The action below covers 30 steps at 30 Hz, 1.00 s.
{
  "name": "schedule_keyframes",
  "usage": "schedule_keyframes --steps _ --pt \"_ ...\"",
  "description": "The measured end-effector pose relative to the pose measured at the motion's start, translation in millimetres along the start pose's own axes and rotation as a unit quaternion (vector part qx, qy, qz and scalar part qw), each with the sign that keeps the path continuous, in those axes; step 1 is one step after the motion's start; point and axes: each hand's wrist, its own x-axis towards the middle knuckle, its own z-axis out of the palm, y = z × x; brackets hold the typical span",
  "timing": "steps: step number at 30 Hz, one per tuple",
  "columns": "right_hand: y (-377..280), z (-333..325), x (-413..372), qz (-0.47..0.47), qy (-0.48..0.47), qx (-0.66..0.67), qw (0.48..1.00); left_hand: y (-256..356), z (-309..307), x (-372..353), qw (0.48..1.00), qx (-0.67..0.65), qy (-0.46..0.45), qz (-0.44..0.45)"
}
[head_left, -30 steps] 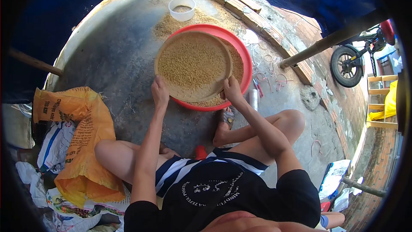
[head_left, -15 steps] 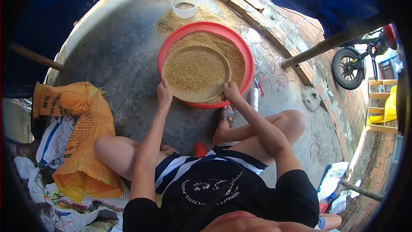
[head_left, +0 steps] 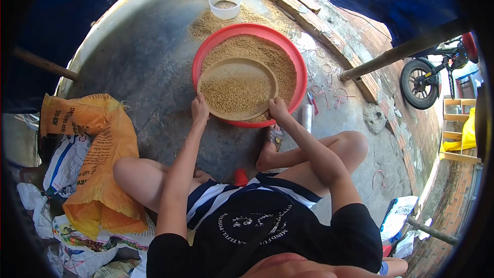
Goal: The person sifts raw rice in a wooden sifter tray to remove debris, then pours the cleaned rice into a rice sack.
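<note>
A round sieve [head_left: 237,63] with a tan rim is held over a red basin [head_left: 198,54]. Unhusked grain [head_left: 234,92] lies in the sieve, mostly in its middle and near half, while the mesh at the far side shows through. My left hand [head_left: 200,108] grips the sieve's rim at the near left. On the near right, my right hand [head_left: 278,109] is closed on the same rim. More grain [head_left: 257,46] fills the basin beneath and behind the sieve. The basin's near edge is partly hidden by the sieve.
Behind the basin, a clear plastic tub [head_left: 225,10] stands on spilled grain. Orange sacks [head_left: 108,159] lie at my left. Pliers [head_left: 313,102] and a plastic roll [head_left: 306,118] are right of the basin. A brick edging [head_left: 319,31], a pole [head_left: 391,54] and a motorbike wheel [head_left: 420,83] stand farther right.
The grain in the sieve has shifted toward the near side, baring more mesh at the far side. Both hands keep hold of the rim.
</note>
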Motion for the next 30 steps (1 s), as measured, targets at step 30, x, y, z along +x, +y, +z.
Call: schedule_keyframes --steps 30 --pt "-13 -1 -27 -0.047 0.056 0.146 0.987 29 0 15 0.986 0.001 -0.006 0.169"
